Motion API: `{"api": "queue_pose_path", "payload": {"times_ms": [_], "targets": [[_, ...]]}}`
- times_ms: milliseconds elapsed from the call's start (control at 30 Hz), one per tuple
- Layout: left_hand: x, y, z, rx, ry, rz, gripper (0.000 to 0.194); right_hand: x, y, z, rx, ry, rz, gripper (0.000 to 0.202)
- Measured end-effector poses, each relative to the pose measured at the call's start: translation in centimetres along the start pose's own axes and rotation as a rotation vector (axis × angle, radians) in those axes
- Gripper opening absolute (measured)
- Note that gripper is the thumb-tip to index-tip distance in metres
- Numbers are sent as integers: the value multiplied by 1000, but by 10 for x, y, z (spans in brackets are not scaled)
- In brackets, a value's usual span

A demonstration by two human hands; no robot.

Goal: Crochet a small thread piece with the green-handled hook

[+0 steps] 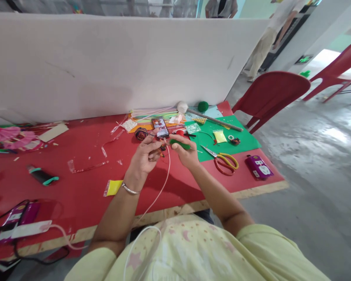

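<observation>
Near the table's middle, my left hand [148, 154] pinches a small dark multicoloured yarn piece [163, 148] between thumb and fingers. My right hand [187, 154] is closed around a thick green handle [179, 144]; its working end is too small to make out. The two hands almost meet. A pink cord [166, 179] hangs from between them toward my lap. Just behind my left fingers sits a ball of dark multicoloured yarn [141, 134], and a phone [160, 128] with a lit screen lies beyond the hands.
Scissors [222, 159] with red and yellow handles lie open at right, near a purple box [259, 167]. A green sheet [245, 141] bears a yellow packet [220, 136]. Left are a black-and-teal tool [43, 175] and another yellow packet [114, 187]. A white partition [105, 66] stands behind.
</observation>
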State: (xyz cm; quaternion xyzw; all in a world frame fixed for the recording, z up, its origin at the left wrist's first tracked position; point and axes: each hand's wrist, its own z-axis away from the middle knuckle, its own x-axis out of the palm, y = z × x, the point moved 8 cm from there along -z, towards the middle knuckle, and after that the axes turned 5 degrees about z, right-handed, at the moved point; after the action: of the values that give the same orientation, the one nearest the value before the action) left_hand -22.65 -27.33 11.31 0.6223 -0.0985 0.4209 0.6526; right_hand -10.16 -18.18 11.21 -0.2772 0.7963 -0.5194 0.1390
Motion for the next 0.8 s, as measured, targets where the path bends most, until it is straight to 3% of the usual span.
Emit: {"api": "queue_pose_path", "payload": {"times_ms": [167,433,667,800], "targets": [[-1,4,3,-17,-48,-42,58,-5,-4,-9,34,-100,9,28],[-3,3,0,-97,-112,-79,59,-11,-19,-17,-46,-214,11,27],[-9,3,-4,-154,-213,-105,54,-18,-38,-25,-165,-426,121,22],[-7,3,-7,-168,-226,-153,47,-22,-37,-27,-106,-531,132,20]]}}
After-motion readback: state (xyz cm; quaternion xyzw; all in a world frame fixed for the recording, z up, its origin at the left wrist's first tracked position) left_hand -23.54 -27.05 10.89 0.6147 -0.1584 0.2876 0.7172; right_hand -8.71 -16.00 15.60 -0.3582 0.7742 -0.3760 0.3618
